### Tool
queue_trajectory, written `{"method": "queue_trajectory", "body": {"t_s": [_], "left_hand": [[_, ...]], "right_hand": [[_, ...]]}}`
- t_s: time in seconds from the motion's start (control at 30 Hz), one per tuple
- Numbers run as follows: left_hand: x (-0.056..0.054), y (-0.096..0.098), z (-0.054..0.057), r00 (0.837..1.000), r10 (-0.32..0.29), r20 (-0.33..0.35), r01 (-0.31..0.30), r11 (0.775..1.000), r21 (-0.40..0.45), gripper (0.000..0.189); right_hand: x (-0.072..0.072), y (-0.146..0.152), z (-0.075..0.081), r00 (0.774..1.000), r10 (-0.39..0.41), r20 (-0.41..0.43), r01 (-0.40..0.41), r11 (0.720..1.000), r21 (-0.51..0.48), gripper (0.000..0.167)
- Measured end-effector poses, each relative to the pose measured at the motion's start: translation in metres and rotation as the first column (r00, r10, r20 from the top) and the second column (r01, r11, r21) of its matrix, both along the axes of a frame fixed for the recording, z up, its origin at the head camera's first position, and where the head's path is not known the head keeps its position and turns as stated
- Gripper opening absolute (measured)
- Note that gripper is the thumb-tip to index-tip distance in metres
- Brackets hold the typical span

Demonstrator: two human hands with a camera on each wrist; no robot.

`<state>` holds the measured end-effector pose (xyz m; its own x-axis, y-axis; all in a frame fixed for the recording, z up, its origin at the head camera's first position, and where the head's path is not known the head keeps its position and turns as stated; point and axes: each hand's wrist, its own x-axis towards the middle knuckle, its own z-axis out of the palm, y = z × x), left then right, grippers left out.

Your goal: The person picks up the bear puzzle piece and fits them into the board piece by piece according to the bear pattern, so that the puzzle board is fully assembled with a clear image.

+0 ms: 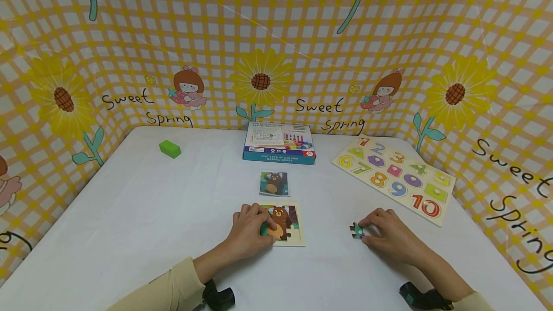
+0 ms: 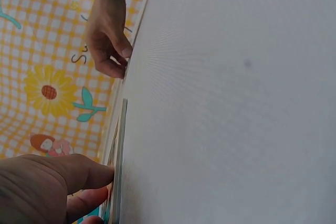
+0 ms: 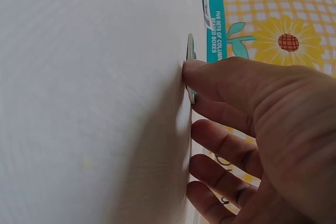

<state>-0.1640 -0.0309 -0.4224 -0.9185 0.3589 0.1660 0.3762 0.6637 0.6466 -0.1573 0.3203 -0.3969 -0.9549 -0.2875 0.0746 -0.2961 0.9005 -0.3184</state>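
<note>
A square wooden bear puzzle (image 1: 285, 221) lies in the middle of the table, with a pale gap at its right side. My left hand (image 1: 249, 228) holds it by the left part, curled fingers over the picture and thumb at the near edge. In the left wrist view the thumb (image 2: 89, 173) meets the edge of the board. Off to the right, my right hand (image 1: 390, 234) pinches a small green and brown puzzle piece (image 1: 357, 231) between thumb and index finger. The right wrist view shows that piece (image 3: 191, 51) edge-on, its other fingers (image 3: 223, 145) spread loosely beside the table.
Beyond the puzzle lies a bear picture card (image 1: 274, 184). A beaded-boxes carton (image 1: 279, 144) stands at the back. A wooden number board (image 1: 395, 174) lies at the right, a green block (image 1: 170, 149) at the back left. Checked cloth (image 1: 276, 28) walls the table.
</note>
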Motion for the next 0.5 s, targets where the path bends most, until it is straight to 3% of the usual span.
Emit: {"method": "queue_trajectory", "body": {"t_s": [0.5], "left_hand": [[0.0,-0.0006,0.0001,1.0,-0.002,0.01,0.002,1.0,0.009,0.011]], "right_hand": [[0.0002,-0.0036,0.0027,1.0,0.001,0.0,-0.001,1.0,0.0,0.024]]}}
